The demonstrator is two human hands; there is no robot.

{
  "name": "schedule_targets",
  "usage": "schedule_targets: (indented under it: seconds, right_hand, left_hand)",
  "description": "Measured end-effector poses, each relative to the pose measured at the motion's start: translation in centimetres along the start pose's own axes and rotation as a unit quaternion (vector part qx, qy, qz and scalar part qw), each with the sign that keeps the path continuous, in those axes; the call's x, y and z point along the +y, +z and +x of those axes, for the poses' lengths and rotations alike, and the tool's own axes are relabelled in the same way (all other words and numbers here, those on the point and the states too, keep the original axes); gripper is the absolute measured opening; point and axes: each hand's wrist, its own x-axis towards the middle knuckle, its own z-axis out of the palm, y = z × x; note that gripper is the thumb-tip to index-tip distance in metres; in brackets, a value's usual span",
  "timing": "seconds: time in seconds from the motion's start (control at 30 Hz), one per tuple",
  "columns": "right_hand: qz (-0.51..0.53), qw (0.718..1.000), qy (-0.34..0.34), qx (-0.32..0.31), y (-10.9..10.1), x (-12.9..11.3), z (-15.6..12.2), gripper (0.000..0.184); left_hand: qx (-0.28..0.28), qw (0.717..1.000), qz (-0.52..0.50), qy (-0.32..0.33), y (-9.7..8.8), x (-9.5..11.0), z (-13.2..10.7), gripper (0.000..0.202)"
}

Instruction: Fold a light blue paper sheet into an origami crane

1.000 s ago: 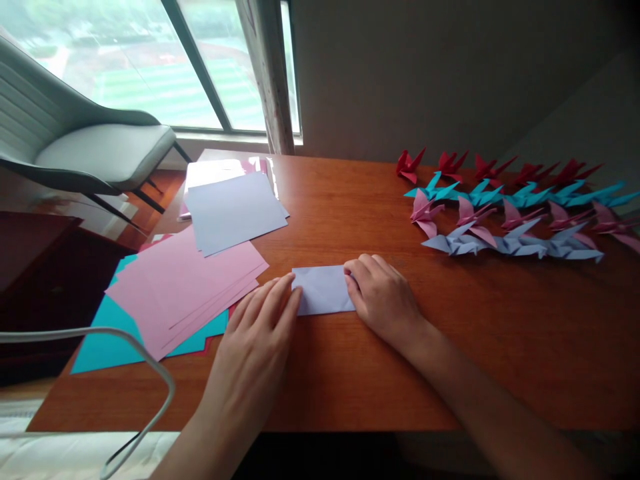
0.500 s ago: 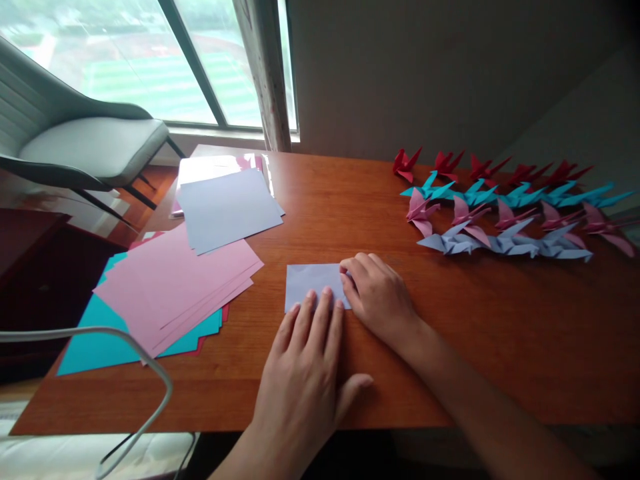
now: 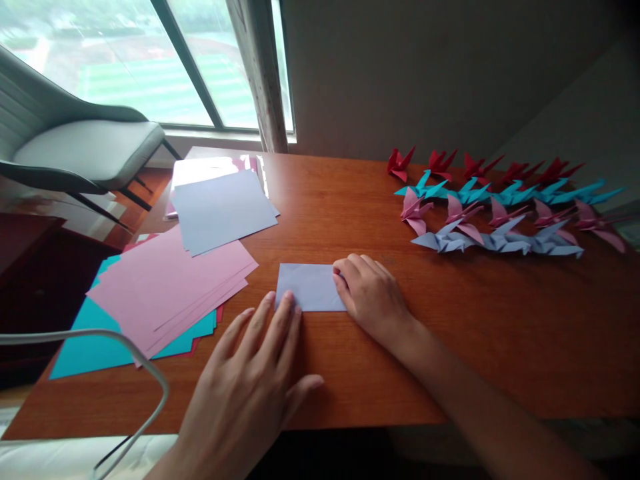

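Note:
A folded lavender paper (image 3: 307, 285) lies flat on the wooden table (image 3: 475, 333), near the front middle. My left hand (image 3: 255, 380) lies flat with fingers stretched out, fingertips touching the paper's lower left corner. My right hand (image 3: 373, 297) rests palm down at the paper's right edge, fingers curled and pressing on it. Left of the paper lie stacks of pink sheets (image 3: 170, 283), lavender sheets (image 3: 220, 207) and teal sheets (image 3: 85, 350).
Rows of folded paper cranes stand at the back right: red (image 3: 475, 165), teal (image 3: 505, 192), pink (image 3: 465, 213) and lavender (image 3: 500, 241). A grey chair (image 3: 85, 147) stands by the window at left. A white cable (image 3: 125, 347) loops over the table's front left corner.
My left hand slid along the paper's lower edge, first right to its middle, then back left to the lower left corner. My right hand stayed at the right edge.

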Motion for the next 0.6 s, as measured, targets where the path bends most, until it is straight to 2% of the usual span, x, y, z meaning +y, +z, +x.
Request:
schedule_targets:
  seconds: [0.17,0.23,0.33,0.43,0.47,0.6]
  right_hand:
    - [0.056,0.998,0.002,0.004,0.1,0.3,-0.1,0.012]
    - [0.121,0.992,0.007,0.021,-0.2,0.6,-0.1,0.011]
    - [0.222,0.971,0.042,0.083,-1.1,1.3,0.4,0.011]
    - [0.24,0.962,0.07,0.109,-2.3,2.1,1.4,0.01]
    - [0.229,0.967,0.063,0.089,-2.6,2.3,1.9,0.01]
    - [0.148,0.986,-0.004,-0.073,-3.0,2.4,3.8,0.014]
  left_hand:
    - [0.011,0.999,0.019,-0.039,-0.4,-1.2,-0.9,0.065]
    - [0.02,0.999,0.016,-0.044,-0.4,-0.9,-0.8,0.063]
    - [0.035,0.998,-0.005,-0.05,0.1,-0.1,-0.3,0.065]
    - [0.042,0.998,-0.032,-0.043,0.7,0.7,0.3,0.07]
    - [0.038,0.998,-0.037,-0.042,0.8,0.8,0.5,0.073]
    - [0.022,0.998,-0.044,-0.043,1.1,0.6,0.9,0.085]
